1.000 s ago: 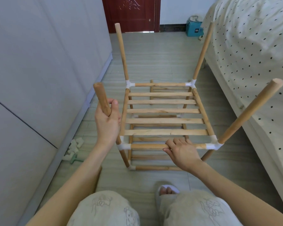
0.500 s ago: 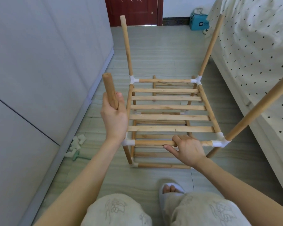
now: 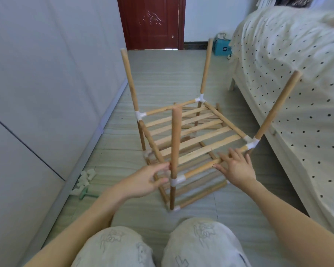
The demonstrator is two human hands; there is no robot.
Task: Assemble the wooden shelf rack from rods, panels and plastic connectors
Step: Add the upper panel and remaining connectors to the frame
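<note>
The rack (image 3: 191, 135) has swung round since a second ago — its slatted tier now runs from 7 toward 1 o'clock on the floor (image 3: 162, 78), standing between wall and bed (image 3: 297, 83). The left hand (image 3: 145, 180) has let go its full grip on the near rod (image 3: 175, 139); fingers relaxed, just touching it. The right hand (image 3: 237, 166) rests spread on the front rail, holding nothing. Likely turned for the next tier — spare connectors (image 3: 85, 178) wait at 9 o'clock.
</note>
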